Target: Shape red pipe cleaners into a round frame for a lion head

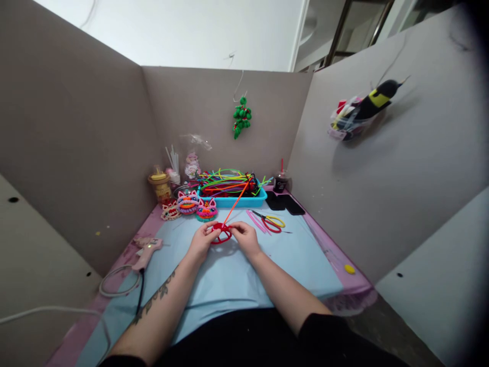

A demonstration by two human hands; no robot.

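A red pipe-cleaner ring with spokes is held up over the blue table cover between my two hands. My left hand pinches its left side, fingers closed. On the opposite side, my right hand is closed with thumb and forefinger at the ring's edge. An orange pipe cleaner rises from the ring and slants up to the right, its far end in front of the tray. What my fingertips press on is partly hidden.
Behind my hands stands a blue tray of colourful pipe cleaners. Scissors lie right, near two black phones. Several finished fuzzy faces sit left. A pink glue gun with cord lies nearer me. A cup stands back right.
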